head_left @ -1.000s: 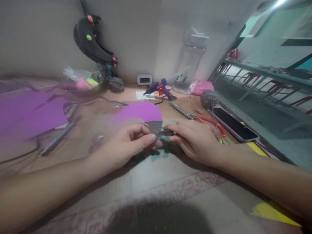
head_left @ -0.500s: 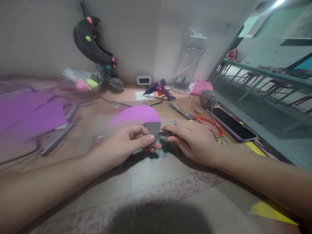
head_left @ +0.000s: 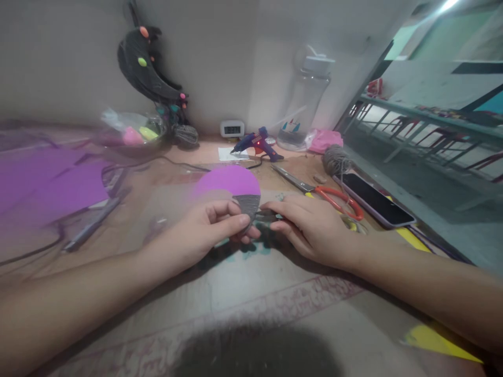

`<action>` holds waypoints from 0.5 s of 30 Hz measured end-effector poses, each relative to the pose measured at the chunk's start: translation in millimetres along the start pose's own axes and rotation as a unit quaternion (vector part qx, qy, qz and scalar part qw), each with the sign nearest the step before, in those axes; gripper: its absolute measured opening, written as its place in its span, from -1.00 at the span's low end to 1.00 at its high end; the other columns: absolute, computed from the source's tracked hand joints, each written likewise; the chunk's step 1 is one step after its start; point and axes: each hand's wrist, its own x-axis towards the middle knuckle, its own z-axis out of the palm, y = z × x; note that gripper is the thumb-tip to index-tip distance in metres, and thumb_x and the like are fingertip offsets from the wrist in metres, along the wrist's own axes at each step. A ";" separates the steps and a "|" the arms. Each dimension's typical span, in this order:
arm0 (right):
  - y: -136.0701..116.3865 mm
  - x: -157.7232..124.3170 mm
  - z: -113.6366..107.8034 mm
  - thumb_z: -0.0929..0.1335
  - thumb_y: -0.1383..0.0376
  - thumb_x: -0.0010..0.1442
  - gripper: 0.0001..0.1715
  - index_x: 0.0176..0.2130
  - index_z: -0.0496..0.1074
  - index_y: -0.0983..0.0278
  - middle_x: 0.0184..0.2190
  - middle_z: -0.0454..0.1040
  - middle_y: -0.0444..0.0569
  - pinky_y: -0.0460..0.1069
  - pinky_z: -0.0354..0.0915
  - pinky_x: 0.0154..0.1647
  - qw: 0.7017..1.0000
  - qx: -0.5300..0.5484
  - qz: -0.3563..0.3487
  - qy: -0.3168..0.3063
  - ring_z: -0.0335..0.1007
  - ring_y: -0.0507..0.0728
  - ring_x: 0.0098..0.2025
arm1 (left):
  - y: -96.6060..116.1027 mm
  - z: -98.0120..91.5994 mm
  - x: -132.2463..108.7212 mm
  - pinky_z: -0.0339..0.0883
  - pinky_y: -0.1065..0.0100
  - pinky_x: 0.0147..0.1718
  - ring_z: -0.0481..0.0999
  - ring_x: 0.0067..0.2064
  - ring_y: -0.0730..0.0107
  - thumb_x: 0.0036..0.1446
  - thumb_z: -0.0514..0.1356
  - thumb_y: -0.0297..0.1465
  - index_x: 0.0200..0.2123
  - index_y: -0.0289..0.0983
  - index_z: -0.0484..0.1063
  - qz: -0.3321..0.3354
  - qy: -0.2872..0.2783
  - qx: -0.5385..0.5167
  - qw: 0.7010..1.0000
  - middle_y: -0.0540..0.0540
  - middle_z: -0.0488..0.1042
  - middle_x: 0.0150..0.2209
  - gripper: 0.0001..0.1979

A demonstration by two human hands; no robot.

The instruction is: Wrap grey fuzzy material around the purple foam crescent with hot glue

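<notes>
My left hand (head_left: 226,225) pinches the lower end of a flat purple cutout (head_left: 230,180) with a curved outer edge. Grey yarn is wound in tight rows round the cutout's right end (head_left: 247,203), next to my fingertips. Between the thumb and fingers of my right hand (head_left: 304,225) is a thin dark grey strand (head_left: 267,213), which looks like yarn and runs toward the wound end. My fingers hide part of the strand. The cutout's left side fades into blur.
Orange-handled scissors (head_left: 340,201), a phone (head_left: 377,199) and a grey yarn ball (head_left: 337,159) lie right. Behind are a glue gun (head_left: 255,142), small clock (head_left: 232,129) and clear bottle (head_left: 304,104). Purple sheets (head_left: 58,183) and a cutter knife (head_left: 92,225) are left. A dark crescent (head_left: 145,68) hangs on the wall.
The purple cutout has tilted slightly, its top edge moving a little up and its left side inward. Both hands have stayed nearly in place, still gripping.
</notes>
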 end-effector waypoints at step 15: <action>-1.3 0.9 -0.1 0.20 0.23 0.38 -0.65 -0.08 0.44 0.39 -0.37 0.50 0.04 -0.03 0.21 -0.35 1.000 -0.019 -0.007 0.016 0.37 0.12 -0.35 | -0.3 2.0 -3.0 0.31 0.40 -0.35 0.52 -0.35 0.45 0.19 0.25 -0.25 -0.41 -0.27 0.39 0.007 0.009 0.018 1.000 -0.02 0.62 -0.35 -0.77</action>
